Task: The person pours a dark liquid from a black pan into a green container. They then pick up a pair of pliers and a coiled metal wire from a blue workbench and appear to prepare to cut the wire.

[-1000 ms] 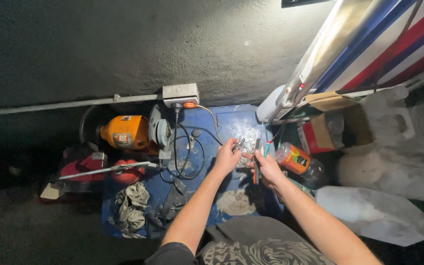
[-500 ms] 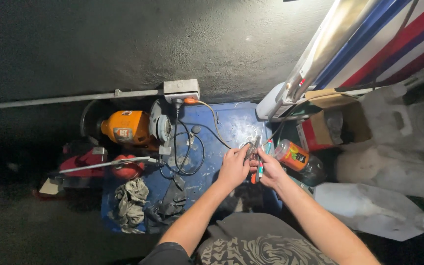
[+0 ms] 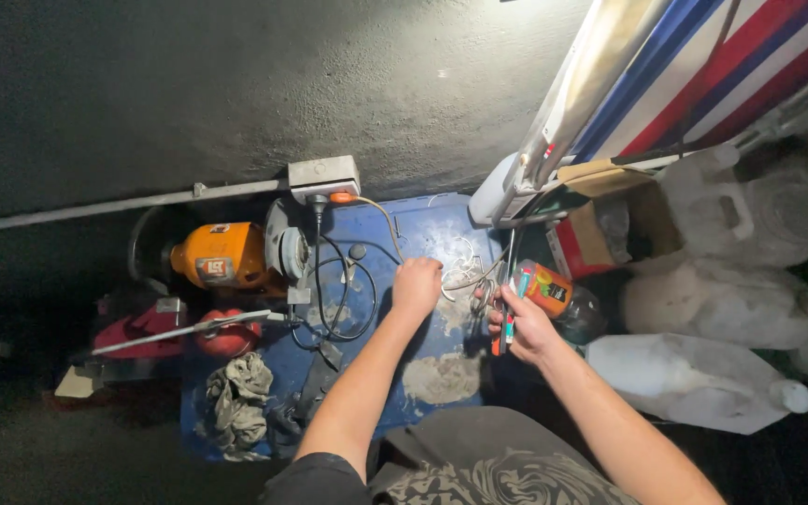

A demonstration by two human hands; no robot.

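An orange bench grinder (image 3: 222, 260) sits left on the blue surface (image 3: 423, 224) below a grey socket box (image 3: 324, 176), with a crumpled rag (image 3: 236, 400), a cardboard box (image 3: 600, 220) and white plastic jugs (image 3: 694, 379) nearby.

Two bare hands in view: one left hand (image 3: 416, 285), one right hand (image 3: 523, 323). One blue table (image 3: 423, 224). One orange grinder (image 3: 222, 254) at far left. One grey socket box (image 3: 324, 174) on the wall. One crumpled rag (image 3: 236, 397) near left. One cardboard box (image 3: 610, 220) right. Two white plastic jugs: one (image 3: 694, 379) near right, one (image 3: 750, 201) far right.
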